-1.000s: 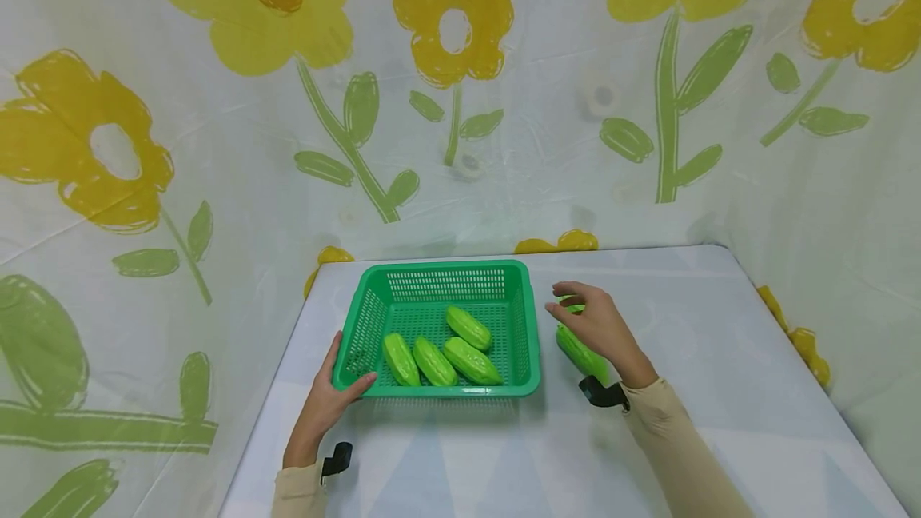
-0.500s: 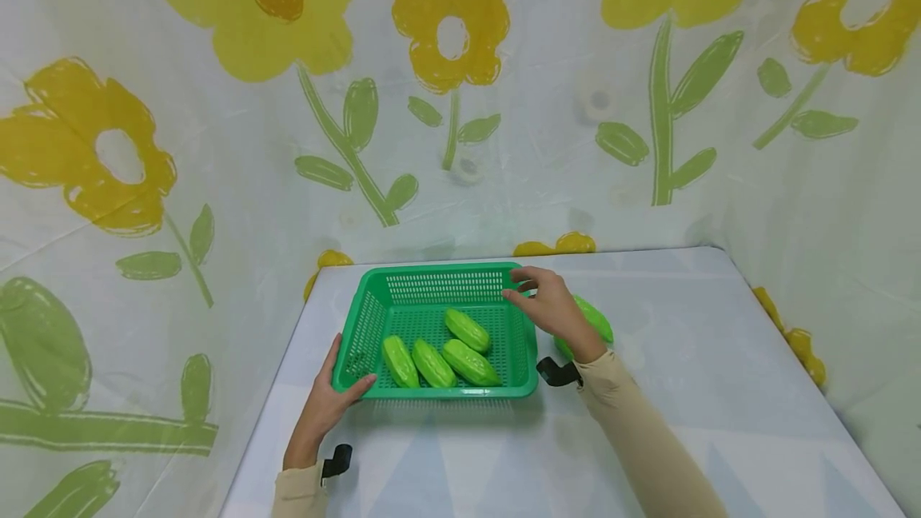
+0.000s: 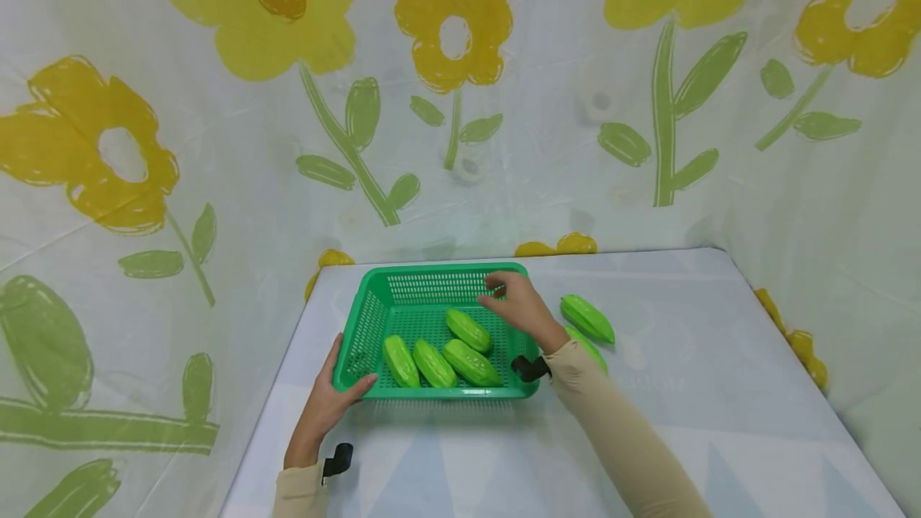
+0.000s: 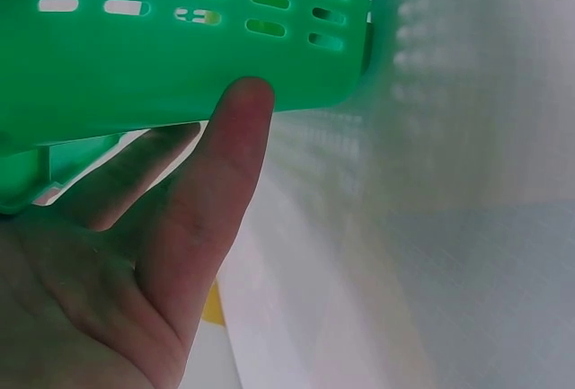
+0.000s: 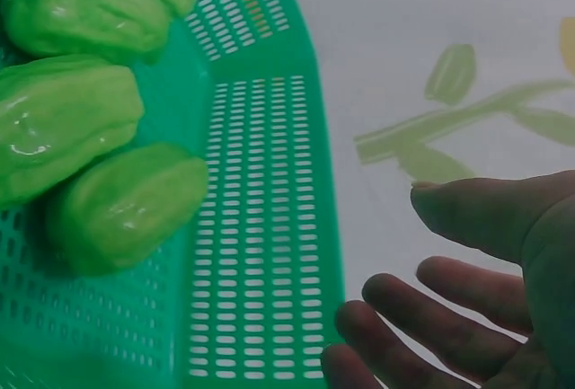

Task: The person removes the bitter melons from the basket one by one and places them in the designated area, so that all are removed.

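A green plastic basket (image 3: 446,392) with slotted walls holds several light-green, ridged, gourd-shaped pieces (image 3: 471,362). My left hand (image 3: 324,402) spans its near-left corner; the left wrist view shows the straight thumb (image 4: 243,146) against the outer wall. Over the basket's right side is my right hand (image 3: 521,310), fingers loosely bent and nothing between them. In the right wrist view that hand (image 5: 552,263) appears beside the basket's rim (image 5: 328,227). Two more green ridged pieces lie on the table to the right, one (image 3: 588,318) fully visible, the other (image 3: 588,348) partly behind the right sleeve.
The white table (image 3: 719,358) has pale blue triangles printed near its front. A cloth with large yellow flowers (image 3: 532,182) hangs behind and along both sides. Each wrist wears a small black camera mount (image 3: 338,460).
My right hand has moved left from above the loose pieces to over the basket's right side, bringing those pieces more into view. My left hand and the basket stay put.
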A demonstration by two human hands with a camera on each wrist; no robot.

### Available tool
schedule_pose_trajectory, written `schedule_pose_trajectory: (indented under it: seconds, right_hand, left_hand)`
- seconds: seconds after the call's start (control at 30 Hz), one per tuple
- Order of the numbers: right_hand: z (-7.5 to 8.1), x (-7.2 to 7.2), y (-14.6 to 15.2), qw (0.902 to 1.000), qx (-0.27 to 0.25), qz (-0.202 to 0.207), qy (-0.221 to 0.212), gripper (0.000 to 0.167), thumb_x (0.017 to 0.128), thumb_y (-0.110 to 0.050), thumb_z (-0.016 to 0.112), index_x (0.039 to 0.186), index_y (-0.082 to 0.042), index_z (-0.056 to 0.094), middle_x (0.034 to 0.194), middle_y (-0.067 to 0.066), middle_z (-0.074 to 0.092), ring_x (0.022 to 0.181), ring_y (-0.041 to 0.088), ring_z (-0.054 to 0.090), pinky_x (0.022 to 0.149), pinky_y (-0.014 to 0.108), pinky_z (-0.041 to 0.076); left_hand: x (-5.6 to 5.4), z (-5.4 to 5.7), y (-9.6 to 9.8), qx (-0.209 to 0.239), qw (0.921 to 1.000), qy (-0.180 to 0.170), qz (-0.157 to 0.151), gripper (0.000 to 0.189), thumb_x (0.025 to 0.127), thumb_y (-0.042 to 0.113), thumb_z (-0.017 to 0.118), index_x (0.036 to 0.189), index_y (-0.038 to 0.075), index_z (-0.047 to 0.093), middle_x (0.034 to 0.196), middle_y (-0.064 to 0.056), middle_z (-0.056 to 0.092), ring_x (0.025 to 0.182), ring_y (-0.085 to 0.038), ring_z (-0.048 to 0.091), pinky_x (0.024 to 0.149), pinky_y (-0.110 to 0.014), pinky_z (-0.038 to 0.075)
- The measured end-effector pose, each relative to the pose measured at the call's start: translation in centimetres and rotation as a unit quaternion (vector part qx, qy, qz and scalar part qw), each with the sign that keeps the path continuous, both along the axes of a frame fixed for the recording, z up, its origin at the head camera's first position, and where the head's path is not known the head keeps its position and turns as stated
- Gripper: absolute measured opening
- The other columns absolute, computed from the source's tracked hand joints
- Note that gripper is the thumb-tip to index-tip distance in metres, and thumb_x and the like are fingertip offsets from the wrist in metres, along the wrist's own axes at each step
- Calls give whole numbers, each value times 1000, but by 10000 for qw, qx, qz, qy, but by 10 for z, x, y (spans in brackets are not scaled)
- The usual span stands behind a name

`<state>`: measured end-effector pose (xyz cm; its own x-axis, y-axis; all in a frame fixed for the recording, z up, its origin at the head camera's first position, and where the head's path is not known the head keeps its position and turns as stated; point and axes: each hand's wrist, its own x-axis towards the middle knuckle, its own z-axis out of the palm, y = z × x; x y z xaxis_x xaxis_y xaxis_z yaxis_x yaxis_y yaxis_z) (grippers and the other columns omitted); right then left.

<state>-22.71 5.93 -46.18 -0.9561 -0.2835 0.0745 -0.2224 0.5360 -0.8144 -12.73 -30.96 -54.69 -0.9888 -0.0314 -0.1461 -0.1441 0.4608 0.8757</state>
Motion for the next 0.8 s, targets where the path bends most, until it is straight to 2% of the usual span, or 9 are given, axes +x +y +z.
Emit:
schedule_pose_trajectory:
  seconds: [0.23, 0.47, 0.8]
  right_hand:
    - [-16, -6, -15, 9997, 203, 62, -136, 42, 99, -19, 71, 136, 0, 64, 132, 19, 67, 115, 34, 68, 93, 44, 58]
    - [-26, -6, -23, 9982, 411, 69, -433, 44, 98, -17, 71, 137, 3, 62, 131, 22, 67, 120, 38, 65, 95, 47, 56]
    - [-37, -9, -31, 9944, 851, 79, -613, 49, 96, -18, 73, 138, 6, 61, 126, 25, 67, 114, 39, 67, 87, 49, 58]
  left_hand:
    - [0, -1, -1, 1, 10000, -4, 9, 111, 92, 37, 77, 167, 32, -4, 175, -17, 5, 160, -45, 14, 119, -69, 32]
    - [-1, 0, 0, 32, 10000, -1, -26, 110, 92, 38, 77, 167, 34, -4, 175, -17, 4, 160, -45, 12, 120, -69, 30]
    - [-3, -1, -1, 86, 9999, 45, -38, 110, 92, 36, 77, 167, 34, -4, 175, -17, 4, 161, -45, 11, 121, -69, 28]
